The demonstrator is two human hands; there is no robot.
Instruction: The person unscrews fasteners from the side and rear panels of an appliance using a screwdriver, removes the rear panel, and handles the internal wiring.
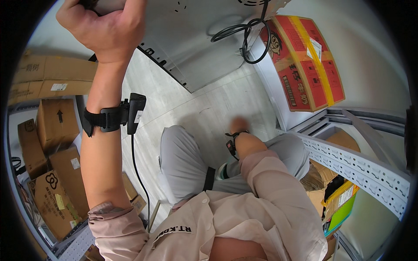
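Observation:
A grey metal appliance casing [191, 48], with slots and vent holes, stands tilted in front of me. A black power cord [244, 32] hangs looped against it, its plug near the casing's right side. My left hand [104, 30] is raised at the upper left, closed around the casing's edge. Its fingertips are cut off by the top of the picture. A black strap with a small device [117, 115] circles my left forearm. My right hand [238, 125] is low over the floor beside my knee, foreshortened and blurred, with its fingers hidden. A dark strap is on that wrist too.
Red carton with yellow tape [311, 63] sits on a white surface at the right. Below it runs a perforated metal shelf beam [357, 167], with opened cartons beneath. Shelving at the left holds several brown boxes [56, 126]. Pale plank flooring [209, 111] shows between.

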